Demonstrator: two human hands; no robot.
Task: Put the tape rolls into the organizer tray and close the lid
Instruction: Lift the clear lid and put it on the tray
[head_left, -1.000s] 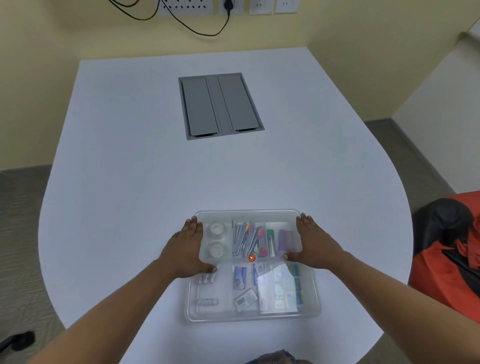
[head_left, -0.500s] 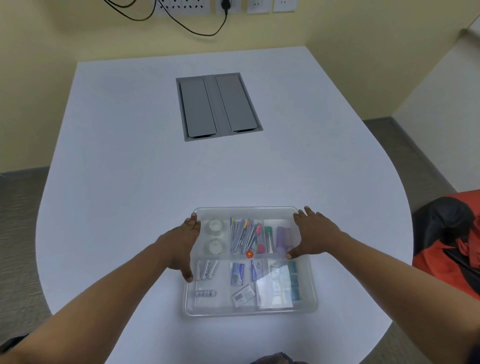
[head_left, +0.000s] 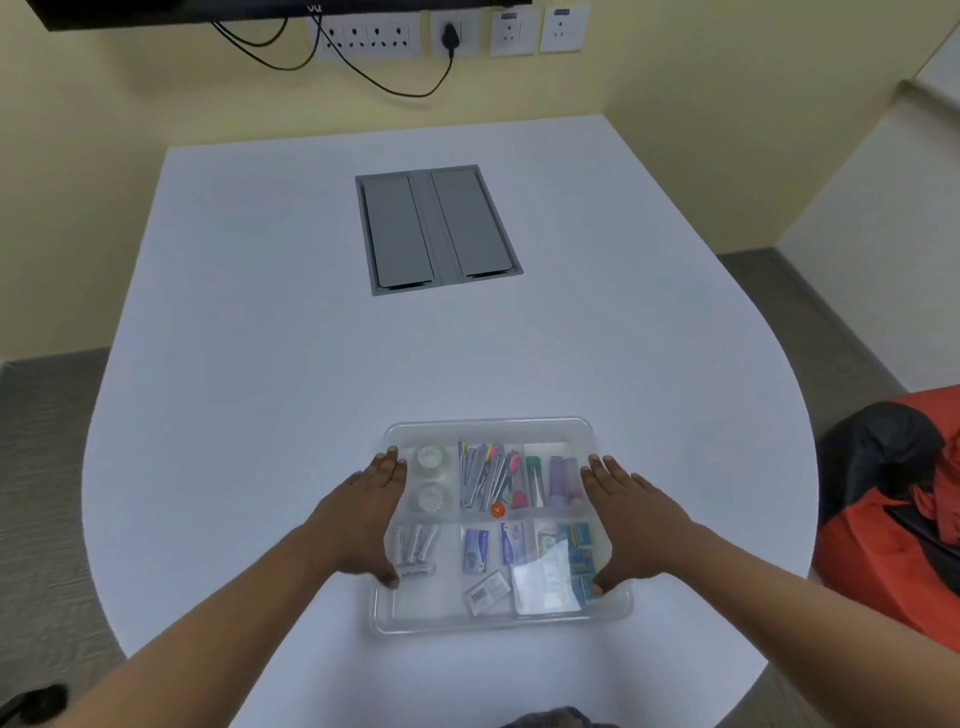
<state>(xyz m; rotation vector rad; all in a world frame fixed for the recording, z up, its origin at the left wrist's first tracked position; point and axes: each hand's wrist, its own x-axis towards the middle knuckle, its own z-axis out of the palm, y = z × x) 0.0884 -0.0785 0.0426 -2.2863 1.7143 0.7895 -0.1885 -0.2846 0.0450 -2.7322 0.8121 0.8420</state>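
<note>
While flat hands (head_left: 363, 519) (head_left: 631, 525) flank it, clear lid (head_left: 498, 431) (translucent plastic) covers rectangular tray (head_left: 498, 623).

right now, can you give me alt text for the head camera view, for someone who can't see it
A person's left hand and right hand rest flat on the left and right edges of a clear organizer tray with its lid on, on a white table. Two tape rolls sit in its far-left compartment, beside pens and other small stationery.
</note>
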